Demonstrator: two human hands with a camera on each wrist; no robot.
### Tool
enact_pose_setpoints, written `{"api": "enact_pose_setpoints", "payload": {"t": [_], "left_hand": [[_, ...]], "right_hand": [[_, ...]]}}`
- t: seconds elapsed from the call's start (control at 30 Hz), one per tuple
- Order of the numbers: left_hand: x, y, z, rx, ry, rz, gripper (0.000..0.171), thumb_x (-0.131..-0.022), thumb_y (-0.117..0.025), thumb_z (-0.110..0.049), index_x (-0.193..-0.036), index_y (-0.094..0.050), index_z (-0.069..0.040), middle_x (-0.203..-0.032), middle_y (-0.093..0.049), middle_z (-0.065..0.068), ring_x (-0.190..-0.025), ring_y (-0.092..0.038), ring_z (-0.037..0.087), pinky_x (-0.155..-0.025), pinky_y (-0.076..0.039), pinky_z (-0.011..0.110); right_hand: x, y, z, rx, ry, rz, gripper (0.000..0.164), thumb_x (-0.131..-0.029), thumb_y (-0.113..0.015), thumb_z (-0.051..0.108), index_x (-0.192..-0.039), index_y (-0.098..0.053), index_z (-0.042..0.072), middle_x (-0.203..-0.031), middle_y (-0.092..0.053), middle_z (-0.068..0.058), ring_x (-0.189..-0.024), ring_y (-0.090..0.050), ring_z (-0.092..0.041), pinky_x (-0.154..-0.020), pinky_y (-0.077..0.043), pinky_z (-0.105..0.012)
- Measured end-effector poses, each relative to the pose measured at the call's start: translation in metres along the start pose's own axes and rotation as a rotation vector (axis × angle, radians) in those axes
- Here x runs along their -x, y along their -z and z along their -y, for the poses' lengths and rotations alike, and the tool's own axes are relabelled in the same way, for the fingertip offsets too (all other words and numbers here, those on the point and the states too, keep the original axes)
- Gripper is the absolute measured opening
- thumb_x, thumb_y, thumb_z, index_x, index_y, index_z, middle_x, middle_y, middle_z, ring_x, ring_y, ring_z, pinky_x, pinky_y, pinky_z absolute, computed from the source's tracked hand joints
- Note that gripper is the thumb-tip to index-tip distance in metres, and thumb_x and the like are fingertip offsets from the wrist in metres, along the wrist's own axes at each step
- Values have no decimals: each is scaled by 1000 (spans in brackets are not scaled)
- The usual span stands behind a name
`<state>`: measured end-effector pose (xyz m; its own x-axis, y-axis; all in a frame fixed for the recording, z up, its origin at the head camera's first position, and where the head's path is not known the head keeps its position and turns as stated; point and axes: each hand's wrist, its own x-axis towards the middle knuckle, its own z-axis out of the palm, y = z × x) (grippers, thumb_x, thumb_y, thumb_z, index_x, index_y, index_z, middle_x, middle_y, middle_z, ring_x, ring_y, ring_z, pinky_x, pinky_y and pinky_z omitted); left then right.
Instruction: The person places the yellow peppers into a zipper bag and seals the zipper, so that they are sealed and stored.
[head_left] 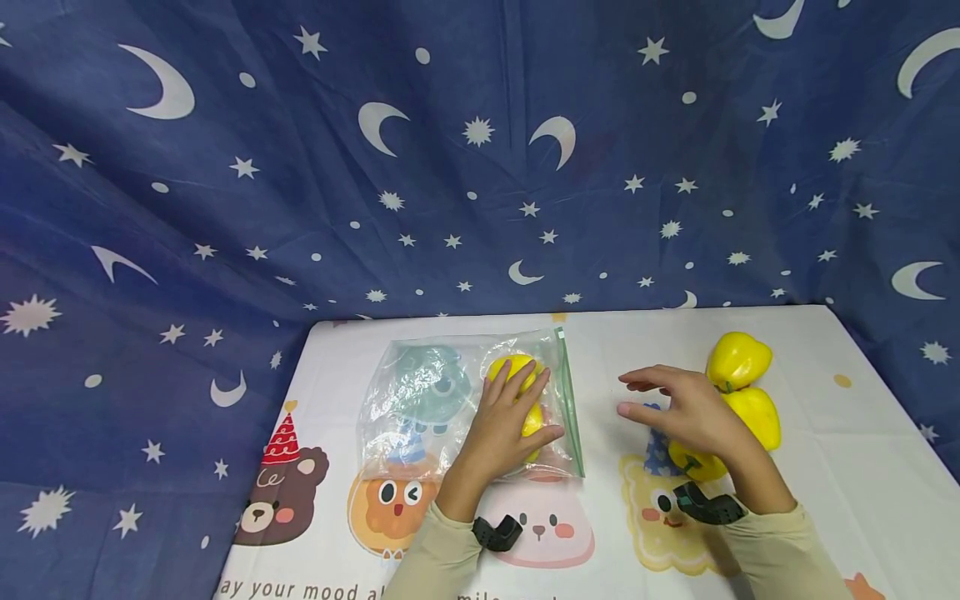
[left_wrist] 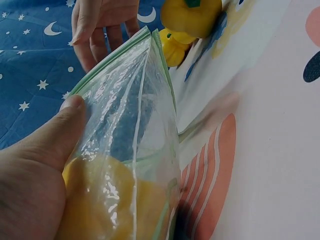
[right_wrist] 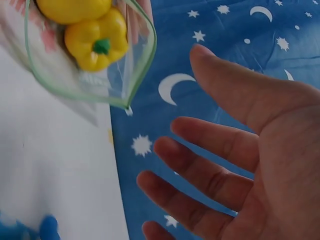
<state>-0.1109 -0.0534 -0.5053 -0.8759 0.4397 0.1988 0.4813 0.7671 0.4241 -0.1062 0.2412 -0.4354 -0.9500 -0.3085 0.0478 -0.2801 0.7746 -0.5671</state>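
A clear zip bag (head_left: 420, 383) with a green zip edge lies on the table, its mouth toward the right. Inside it are yellow bell peppers (right_wrist: 97, 42), one showing a green stem through the gaping mouth in the right wrist view. My left hand (head_left: 498, 425) rests over the bag and these peppers, fingers spread; its thumb lies along the plastic in the left wrist view, the other fingers hidden there. To the right, my right hand (head_left: 697, 412) hovers with loosely bent fingers and nothing in its grasp. It partly covers loose yellow bell peppers (head_left: 756, 417) beside it.
A white tablecloth (head_left: 840, 467) with cartoon animals covers the table. Behind and to the left hangs a dark blue curtain (head_left: 465, 158) with moons and stars, meeting the table's back edge. Another loose yellow bell pepper (head_left: 738, 360) lies toward the back right.
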Motion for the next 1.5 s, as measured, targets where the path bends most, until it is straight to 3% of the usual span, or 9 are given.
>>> {"api": "enact_pose_setpoints", "payload": {"t": [0.37,0.63,0.77,1.17,1.5], "left_hand": [[0,-1,1,6,-7,0,86,-91,-61,-67,-162,-29,-30,-169,-29,-1,-159,-15,35,-123,-18,68],[0,-1,1,-3,-15,-8,86,-91,-62,-66,-162,-29,-30,-168,-30,0,-158,-16,36,-122,-19,68],[0,0,0,-5,-11,-4,86,-91,-62,-66,-162,-29,-30,-168,-30,0,-158,-16,36,-123,-19,68],[0,0,0,6,-6,2,86,-91,-62,-66,-162,-30,-29,-168,-30,-1,-159,-16,36,-123,-18,68],[-1,-1,0,-5,-5,5,87,-91,-61,-67,-163,-28,-31,-169,-28,-2,-159,-16,35,-123,-18,67]], "right_hand": [[14,27,-13,112,-96,58,64,-83,-78,58,-125,-72,11,-121,-72,-17,-113,-65,-41,-92,-53,-62],[20,38,-27,249,-168,108,72,-76,-80,66,-124,-73,13,-118,-72,-19,-101,-67,-37,-75,-55,-56],[23,43,-35,274,-192,132,74,-72,-82,67,-123,-73,13,-121,-71,-19,-98,-66,-36,-68,-48,-56],[26,42,-46,288,-267,210,81,-61,-86,70,-119,-76,15,-121,-70,-23,-106,-59,-43,-73,-35,-66],[27,35,-47,297,-267,216,80,-59,-87,70,-115,-77,14,-121,-70,-25,-105,-60,-43,-74,-33,-65]]}}
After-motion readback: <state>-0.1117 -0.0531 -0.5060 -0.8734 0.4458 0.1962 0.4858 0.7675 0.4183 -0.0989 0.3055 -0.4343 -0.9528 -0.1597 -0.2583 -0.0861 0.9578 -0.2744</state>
